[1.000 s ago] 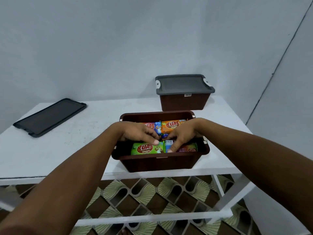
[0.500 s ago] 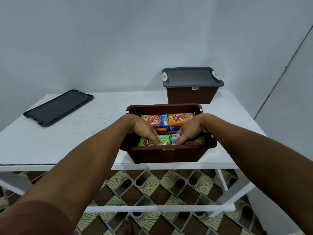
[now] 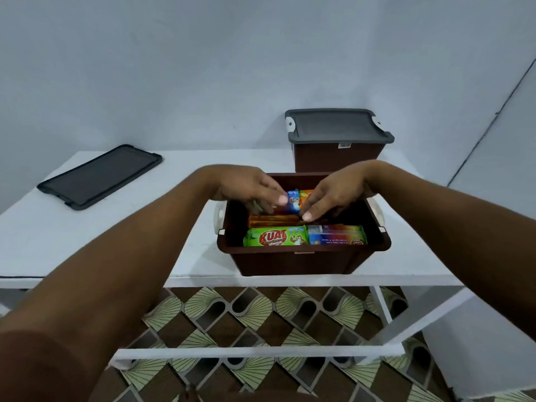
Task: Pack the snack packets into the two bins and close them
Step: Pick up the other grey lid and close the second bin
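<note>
An open brown bin stands at the front edge of the white table. Inside it, a green snack packet and a blue-and-red one lie along the near wall, with orange packets behind them. Both my hands reach into the far half of the bin. My left hand touches a blue packet with fairly straight fingers. My right hand presses its fingertips onto an orange packet beside it. A second brown bin at the back right carries a grey lid.
A loose dark grey lid lies flat at the back left of the table. The wall rises just behind the table. Below the front edge are white frame rails and a patterned tile floor.
Both hands moved from the near row of packets to the far row inside the open bin. The view shifted slightly closer.
</note>
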